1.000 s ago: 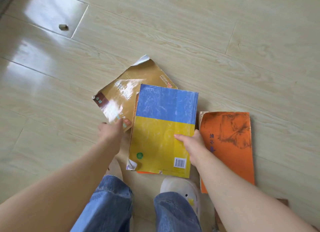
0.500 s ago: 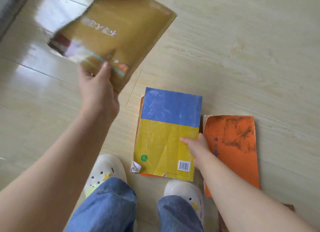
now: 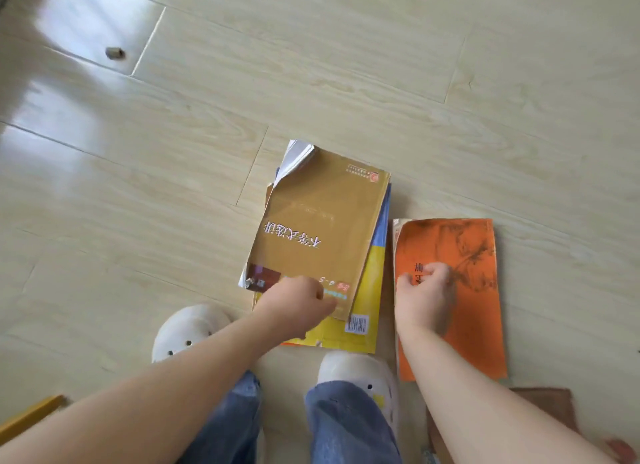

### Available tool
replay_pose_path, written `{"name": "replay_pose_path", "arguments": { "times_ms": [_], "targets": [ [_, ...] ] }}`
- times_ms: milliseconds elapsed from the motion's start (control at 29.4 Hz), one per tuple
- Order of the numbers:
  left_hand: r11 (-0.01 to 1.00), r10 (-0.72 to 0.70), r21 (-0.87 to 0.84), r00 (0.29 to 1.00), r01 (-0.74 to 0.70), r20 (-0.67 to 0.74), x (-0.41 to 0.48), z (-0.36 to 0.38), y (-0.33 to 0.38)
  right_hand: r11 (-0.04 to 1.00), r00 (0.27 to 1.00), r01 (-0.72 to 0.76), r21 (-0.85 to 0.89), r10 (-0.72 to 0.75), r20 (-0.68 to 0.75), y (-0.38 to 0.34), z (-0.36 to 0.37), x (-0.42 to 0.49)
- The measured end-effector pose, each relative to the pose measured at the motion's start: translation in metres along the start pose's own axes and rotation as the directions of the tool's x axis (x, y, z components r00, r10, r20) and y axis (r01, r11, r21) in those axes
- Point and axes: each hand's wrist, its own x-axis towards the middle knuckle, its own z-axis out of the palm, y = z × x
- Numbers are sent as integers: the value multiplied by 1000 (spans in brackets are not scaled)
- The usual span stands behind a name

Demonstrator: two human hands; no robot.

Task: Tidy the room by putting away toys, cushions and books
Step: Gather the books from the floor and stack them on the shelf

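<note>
The left hand [image 3: 298, 307], pinching the gold book [image 3: 318, 221] atop the blue-and-yellow book [image 3: 372, 280] at 12 o'clock, should square their edges before the right hand [image 3: 424, 297], fingers curled on the orange book [image 3: 474, 318] at 2 o'clock with its grip unclear, stacks that one.

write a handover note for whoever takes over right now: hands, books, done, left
Left hand: grips the near edge of the gold book.
Right hand: fingers curled on the orange book; whether it grips is unclear.
Books: the gold book lies on the blue-yellow book on the floor. The orange book lies flat beside that pile, to its right. A brown book lies by the right arm.
Done: gold book stacked on the pile.
Left: add the orange and brown books, then put all away.
</note>
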Motion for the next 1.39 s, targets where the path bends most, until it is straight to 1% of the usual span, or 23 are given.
{"name": "replay_pose_path", "arguments": {
  "times_ms": [34, 68, 102, 136, 204, 306, 408, 476, 713, 849, 1019, 1189, 1291, 1325, 1359, 1393],
  "targets": [
    [993, 84, 102, 980, -67, -181, 0, -1, 3, 989, 999, 25, -143, -18, 50, 4, -1, 2],
    [967, 186, 229, 926, -113, -329, 1, -3, 5, 958, 992, 44, -285, -8, 126, 7, -2, 2],
    [929, 265, 347, 886, -129, -380, 5, -3, 5, 924, 979, 51, -380, 29, 201, 10, -3, 3],
    [887, 310, 441, 887, -139, -343, 11, -2, 5, 900, 964, 51, -433, 69, 256, 13, -4, 5],
    [853, 277, 506, 932, -128, -232, 18, 1, 8, 868, 945, 90, -488, 79, 316, 20, -4, 10],
    [816, 259, 563, 954, -132, -151, 21, 14, 15, 851, 947, 139, -507, 36, 319, 24, -6, 18],
    [775, 252, 613, 965, -155, -74, 19, 21, 19, 841, 943, 154, -519, 32, 332, 25, -2, 21],
    [755, 233, 639, 971, -151, -46, 18, 23, 19, 822, 938, 185, -538, 15, 346, 22, 1, 22],
    [736, 303, 651, 950, -186, -71, 18, 15, 11, 769, 944, 205, -606, 8, 328, 12, -5, 39],
    [718, 316, 670, 946, -190, -71, 19, 19, 6, 735, 943, 259, -627, -50, 330, 12, -5, 34],
    [697, 332, 693, 940, -186, -82, 19, 21, 2, 655, 900, 420, -629, -211, 381, 20, -11, 22],
    [703, 338, 682, 938, -202, -71, 18, 22, 6, 603, 861, 508, -615, -330, 387, 25, -23, 19],
    [708, 354, 671, 933, -219, -69, 18, 21, 5, 467, 795, 604, -645, -409, 448, 21, -30, 19],
    [709, 363, 669, 929, -223, -76, 18, 20, 4, 435, 786, 616, -657, -406, 467, 16, -31, 21],
    [708, 370, 669, 926, -226, -79, 19, 19, 2, 435, 792, 608, -664, -379, 478, 12, -32, 21],
    [706, 370, 672, 926, -226, -77, 19, 18, 1, 458, 804, 594, -661, -349, 481, 7, -31, 21]
  ]
}}
